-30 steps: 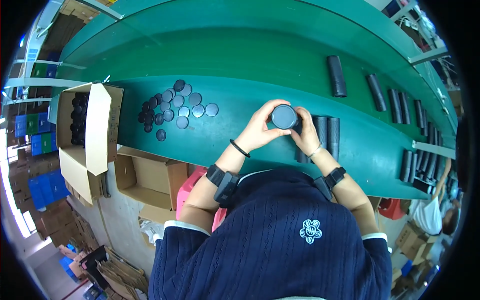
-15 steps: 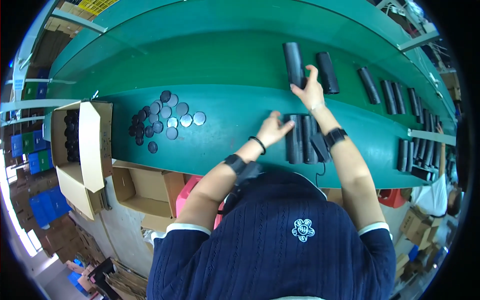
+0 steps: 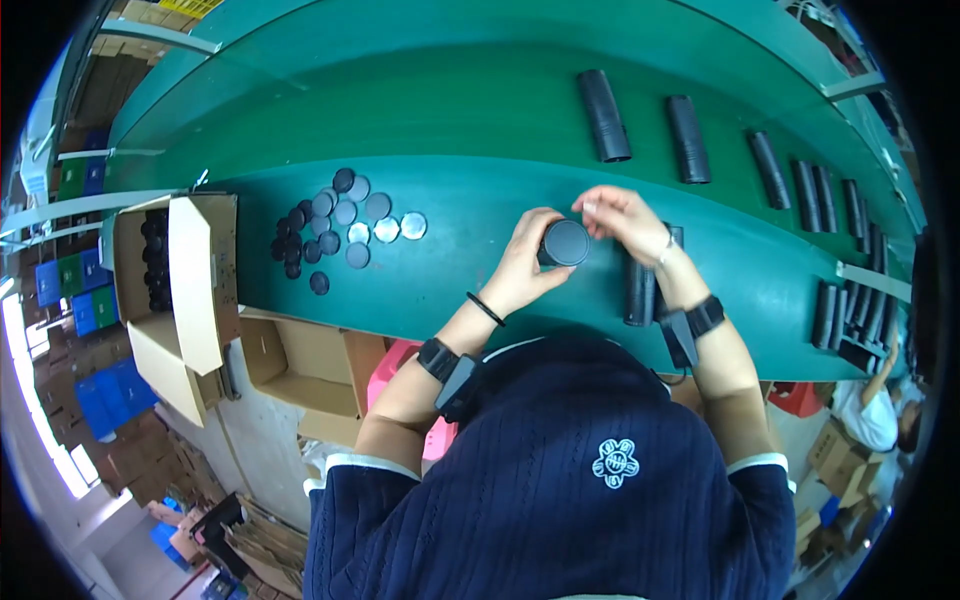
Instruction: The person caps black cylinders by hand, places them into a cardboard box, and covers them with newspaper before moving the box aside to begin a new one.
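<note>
My left hand [image 3: 530, 262] is wrapped round a black tube [image 3: 566, 243], held end-on so that its round, flat dark end faces up. Beside that end is my right hand [image 3: 628, 222], its fingers bent and slightly apart at the rim, with nothing visible in them. Under my right wrist lie black tubes [image 3: 638, 292] on the green table, partly covered by the forearm. Farther off, another black tube [image 3: 604, 115] and a second one [image 3: 688, 138] lie on the darker green strip. Round black discs [image 3: 345, 212], several of them, are scattered to the left.
An open cardboard box [image 3: 205, 290] of black round pieces stands at the left table end, with another carton [image 3: 300, 365] below. More black tubes [image 3: 865, 290] lie at the right, near a co-worker's arm [image 3: 880, 382]. Metal frame bars [image 3: 95, 208] cross the table ends.
My right hand has left the far tube and come back towards me. My left hand has picked up one of the near tubes and raised it end-on. The view has shifted slightly.
</note>
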A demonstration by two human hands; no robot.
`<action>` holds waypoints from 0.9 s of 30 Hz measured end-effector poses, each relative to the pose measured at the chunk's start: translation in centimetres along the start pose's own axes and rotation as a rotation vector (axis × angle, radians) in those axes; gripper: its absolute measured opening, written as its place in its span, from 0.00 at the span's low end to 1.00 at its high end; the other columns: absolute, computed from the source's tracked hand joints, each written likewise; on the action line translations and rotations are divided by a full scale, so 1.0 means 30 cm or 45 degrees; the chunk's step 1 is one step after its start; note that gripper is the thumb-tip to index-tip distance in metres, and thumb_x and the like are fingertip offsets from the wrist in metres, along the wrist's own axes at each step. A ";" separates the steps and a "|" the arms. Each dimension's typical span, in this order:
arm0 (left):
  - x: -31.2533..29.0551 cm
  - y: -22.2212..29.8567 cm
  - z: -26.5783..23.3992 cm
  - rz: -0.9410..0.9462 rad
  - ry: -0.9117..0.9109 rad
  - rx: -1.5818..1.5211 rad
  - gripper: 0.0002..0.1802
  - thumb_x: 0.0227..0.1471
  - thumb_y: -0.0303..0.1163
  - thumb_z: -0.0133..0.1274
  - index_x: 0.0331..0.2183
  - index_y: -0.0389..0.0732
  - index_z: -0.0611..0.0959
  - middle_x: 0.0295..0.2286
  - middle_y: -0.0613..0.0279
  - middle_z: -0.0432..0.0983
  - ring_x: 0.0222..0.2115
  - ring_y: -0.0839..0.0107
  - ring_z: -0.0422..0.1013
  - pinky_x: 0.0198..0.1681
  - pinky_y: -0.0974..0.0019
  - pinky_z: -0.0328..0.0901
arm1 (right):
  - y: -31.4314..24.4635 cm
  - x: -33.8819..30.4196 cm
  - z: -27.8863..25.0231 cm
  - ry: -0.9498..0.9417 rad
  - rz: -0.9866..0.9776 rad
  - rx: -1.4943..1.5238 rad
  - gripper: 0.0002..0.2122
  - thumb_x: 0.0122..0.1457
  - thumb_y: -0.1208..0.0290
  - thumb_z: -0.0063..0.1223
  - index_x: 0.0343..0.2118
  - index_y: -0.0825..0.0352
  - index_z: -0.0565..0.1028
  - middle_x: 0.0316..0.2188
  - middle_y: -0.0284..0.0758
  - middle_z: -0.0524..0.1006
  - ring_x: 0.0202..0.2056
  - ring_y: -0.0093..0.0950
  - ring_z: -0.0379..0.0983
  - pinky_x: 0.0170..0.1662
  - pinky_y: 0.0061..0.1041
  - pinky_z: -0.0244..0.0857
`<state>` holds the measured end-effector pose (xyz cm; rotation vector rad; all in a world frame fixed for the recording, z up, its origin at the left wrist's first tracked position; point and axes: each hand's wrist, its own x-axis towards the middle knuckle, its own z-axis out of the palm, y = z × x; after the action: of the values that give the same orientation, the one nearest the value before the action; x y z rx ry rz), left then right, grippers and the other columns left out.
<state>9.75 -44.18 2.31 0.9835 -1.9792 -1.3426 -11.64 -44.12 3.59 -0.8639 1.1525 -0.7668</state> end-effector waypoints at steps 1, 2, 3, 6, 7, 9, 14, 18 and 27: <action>-0.009 -0.003 -0.004 -0.001 -0.012 -0.072 0.35 0.33 0.26 0.62 0.47 0.38 0.68 0.44 0.50 0.65 0.49 0.54 0.62 0.51 0.59 0.60 | 0.013 -0.037 0.050 -0.002 -0.011 0.098 0.07 0.60 0.68 0.49 0.37 0.64 0.75 0.28 0.24 0.73 0.29 0.14 0.67 0.32 0.14 0.64; -0.015 -0.013 0.000 0.001 -0.030 -0.149 0.34 0.33 0.25 0.61 0.47 0.38 0.68 0.44 0.51 0.65 0.49 0.54 0.62 0.51 0.59 0.60 | 0.028 -0.060 0.078 0.005 -0.019 0.198 0.07 0.60 0.69 0.48 0.38 0.64 0.75 0.29 0.24 0.73 0.29 0.13 0.67 0.32 0.14 0.64; -0.025 -0.030 0.010 0.009 -0.033 -0.141 0.35 0.34 0.24 0.59 0.48 0.39 0.66 0.46 0.50 0.63 0.49 0.53 0.62 0.52 0.58 0.59 | 0.048 -0.065 0.086 0.006 -0.013 0.207 0.07 0.60 0.69 0.48 0.38 0.64 0.75 0.29 0.24 0.73 0.29 0.13 0.67 0.32 0.14 0.64; -0.048 -0.053 0.018 -0.049 -0.059 -0.205 0.37 0.35 0.26 0.61 0.50 0.39 0.64 0.48 0.50 0.61 0.51 0.55 0.60 0.54 0.59 0.58 | 0.088 -0.078 0.110 0.029 -0.135 0.214 0.07 0.60 0.73 0.47 0.40 0.65 0.75 0.31 0.25 0.73 0.29 0.14 0.67 0.33 0.14 0.63; -0.058 -0.055 0.020 -0.050 -0.065 -0.208 0.37 0.35 0.26 0.61 0.50 0.39 0.64 0.48 0.50 0.61 0.51 0.55 0.60 0.54 0.59 0.58 | 0.086 -0.083 0.120 0.024 -0.172 0.202 0.07 0.59 0.74 0.48 0.40 0.65 0.75 0.32 0.26 0.74 0.29 0.14 0.67 0.33 0.14 0.63; -0.066 -0.030 0.010 -0.109 -0.097 -0.392 0.41 0.37 0.30 0.63 0.52 0.37 0.61 0.48 0.50 0.60 0.53 0.59 0.59 0.55 0.60 0.55 | 0.090 -0.090 0.133 0.025 -0.210 0.190 0.08 0.59 0.75 0.48 0.40 0.65 0.74 0.33 0.26 0.74 0.29 0.14 0.66 0.33 0.14 0.63; -0.085 -0.067 -0.001 -0.122 -0.134 -0.484 0.42 0.38 0.32 0.64 0.53 0.38 0.59 0.47 0.53 0.61 0.52 0.64 0.59 0.56 0.62 0.54 | 0.105 -0.079 0.155 0.023 -0.225 0.165 0.09 0.58 0.74 0.51 0.42 0.65 0.74 0.30 0.25 0.74 0.28 0.13 0.65 0.33 0.14 0.61; -0.083 -0.080 -0.005 -0.147 -0.111 -0.588 0.40 0.39 0.34 0.64 0.52 0.37 0.61 0.46 0.54 0.61 0.50 0.64 0.60 0.55 0.63 0.54 | 0.120 -0.060 0.162 -0.020 -0.239 0.179 0.10 0.58 0.75 0.49 0.43 0.65 0.73 0.32 0.27 0.75 0.29 0.13 0.66 0.33 0.14 0.62; -0.012 -0.077 -0.102 -0.224 0.102 -1.472 0.30 0.52 0.36 0.53 0.54 0.40 0.61 0.50 0.53 0.63 0.54 0.62 0.58 0.58 0.58 0.52 | 0.193 -0.006 0.120 -0.176 -0.453 -0.675 0.42 0.43 0.72 0.64 0.61 0.67 0.51 0.56 0.37 0.58 0.58 0.32 0.55 0.60 0.30 0.48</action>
<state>12.91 -46.06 1.21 0.5908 -0.7545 -2.0769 -7.78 -40.61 -0.79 -1.5717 1.1067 -0.6791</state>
